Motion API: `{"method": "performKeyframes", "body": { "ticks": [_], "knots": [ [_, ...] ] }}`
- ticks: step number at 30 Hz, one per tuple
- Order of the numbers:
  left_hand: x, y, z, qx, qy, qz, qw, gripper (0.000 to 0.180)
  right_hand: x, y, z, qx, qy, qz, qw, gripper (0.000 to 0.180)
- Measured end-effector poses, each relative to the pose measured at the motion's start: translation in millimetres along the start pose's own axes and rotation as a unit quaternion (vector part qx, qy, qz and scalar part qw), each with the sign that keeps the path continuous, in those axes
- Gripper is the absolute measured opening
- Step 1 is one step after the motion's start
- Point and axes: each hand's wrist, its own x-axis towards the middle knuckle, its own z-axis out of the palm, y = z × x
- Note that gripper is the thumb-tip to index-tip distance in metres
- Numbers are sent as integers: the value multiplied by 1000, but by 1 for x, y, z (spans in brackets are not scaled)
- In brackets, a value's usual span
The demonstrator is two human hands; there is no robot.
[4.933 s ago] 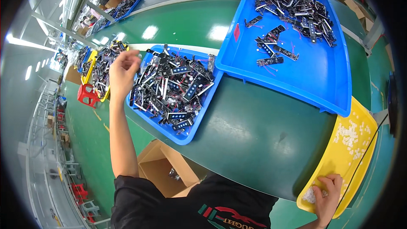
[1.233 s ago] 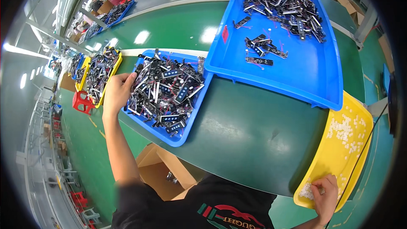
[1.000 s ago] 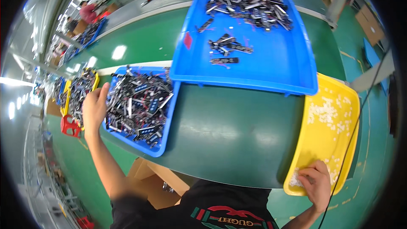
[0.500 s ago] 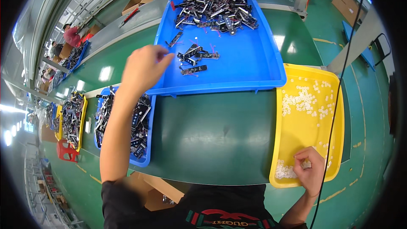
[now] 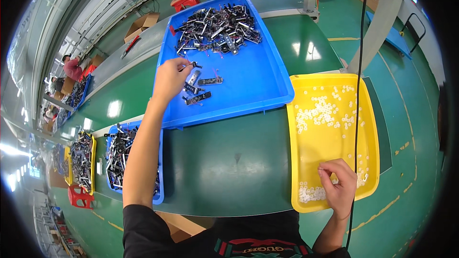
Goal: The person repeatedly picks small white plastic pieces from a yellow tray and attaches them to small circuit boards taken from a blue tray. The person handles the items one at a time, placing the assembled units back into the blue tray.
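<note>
A dark green surface with a pale edge stood in the foreground. Beyond it ran a glossy green strip bearing bright reflections, bordered by a grey strip. The green floor carried worn yellow lines, curved by the lens. A thick pale post rose at the right, near a blue trolley with a black handle and a light wall. One red stool stood at the left, another red seat farther back. An open cardboard box sat behind the grey strip. White lamps glowed at the far left.
</note>
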Motion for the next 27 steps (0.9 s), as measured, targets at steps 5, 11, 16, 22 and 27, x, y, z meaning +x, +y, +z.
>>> {"method": "performKeyframes", "body": {
  "ticks": [5, 11, 16, 22, 27],
  "knots": [
    [-65, 64, -37, -302, -80, -50, 949, 21, 12, -9, 8, -7, -1, -79, 997, 19],
    [-152, 107, -28, -461, -324, -94, 821, 19, 22, -24, 27, 162, -10, -60, 985, 21],
    [-180, 116, -3, -528, -433, -94, 725, 10, 16, -27, 52, 384, -83, 74, 917, 22],
    [-190, 110, 11, -552, -444, -63, 703, 9, 7, -31, 52, 486, -177, 169, 839, 26],
    [-188, 106, 10, -551, -450, -68, 699, 9, 8, -33, 53, 486, -200, 132, 840, 30]
  ]
}}
